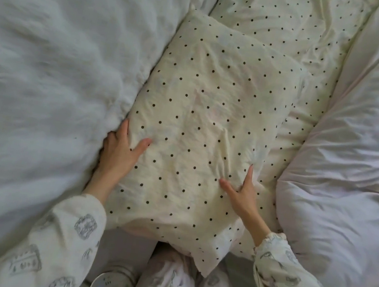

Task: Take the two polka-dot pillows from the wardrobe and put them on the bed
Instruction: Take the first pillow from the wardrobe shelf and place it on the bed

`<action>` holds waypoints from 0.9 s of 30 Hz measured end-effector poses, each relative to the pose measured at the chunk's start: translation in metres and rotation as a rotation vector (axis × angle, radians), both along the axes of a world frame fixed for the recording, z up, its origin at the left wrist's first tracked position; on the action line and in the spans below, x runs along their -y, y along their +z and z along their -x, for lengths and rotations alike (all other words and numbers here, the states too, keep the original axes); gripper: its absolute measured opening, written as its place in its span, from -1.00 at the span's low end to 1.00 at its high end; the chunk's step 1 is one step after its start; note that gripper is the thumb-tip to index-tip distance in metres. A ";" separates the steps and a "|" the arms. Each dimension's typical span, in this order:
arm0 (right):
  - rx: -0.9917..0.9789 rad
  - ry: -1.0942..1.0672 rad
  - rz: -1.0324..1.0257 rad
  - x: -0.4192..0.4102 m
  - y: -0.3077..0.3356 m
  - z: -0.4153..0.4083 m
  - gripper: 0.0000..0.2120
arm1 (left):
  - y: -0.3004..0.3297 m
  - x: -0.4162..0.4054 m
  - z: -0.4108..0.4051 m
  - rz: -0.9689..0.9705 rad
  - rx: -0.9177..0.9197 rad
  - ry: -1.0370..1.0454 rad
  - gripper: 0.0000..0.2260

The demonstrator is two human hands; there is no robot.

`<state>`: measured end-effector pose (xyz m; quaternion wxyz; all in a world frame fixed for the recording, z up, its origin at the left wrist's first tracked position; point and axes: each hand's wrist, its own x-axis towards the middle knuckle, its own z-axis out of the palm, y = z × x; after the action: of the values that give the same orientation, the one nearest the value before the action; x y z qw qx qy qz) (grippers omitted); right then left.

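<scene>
My left hand (pixel 120 151) and my right hand (pixel 242 193) grip the near corners of a cream cotton pillow with small black polka dots (pixel 205 126), fingers curled under its edges. It lies on the bed, overlapping a matching dotted pillow (pixel 295 29), between a fluffy white duvet (pixel 49 64) and a pale lilac quilt (pixel 349 164).

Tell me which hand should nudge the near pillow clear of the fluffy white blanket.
Left, probably. The left hand sits at the polka-dot pillow edge beside the fluffy white blanket, fingers between them. The right hand grips the opposite edge, away from it.
</scene>
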<state>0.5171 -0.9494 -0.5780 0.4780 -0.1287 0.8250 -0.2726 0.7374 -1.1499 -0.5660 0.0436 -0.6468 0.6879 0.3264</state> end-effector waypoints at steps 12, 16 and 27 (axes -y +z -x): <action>-0.274 0.196 -0.080 -0.015 0.013 -0.052 -0.18 | -0.001 -0.079 0.002 0.166 0.188 -0.326 -0.36; -0.332 0.423 -0.147 -0.020 0.011 -0.071 -0.24 | -0.007 -0.097 -0.001 0.106 0.255 -0.518 -0.22; -0.123 0.630 -0.192 -0.018 0.019 -0.023 -0.30 | 0.018 -0.075 0.025 -0.248 0.409 -0.626 -0.25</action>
<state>0.5399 -0.9311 -0.5592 0.4979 -0.3481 0.7940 -0.0241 0.7124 -1.0750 -0.5481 0.3551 -0.4471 0.7843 0.2425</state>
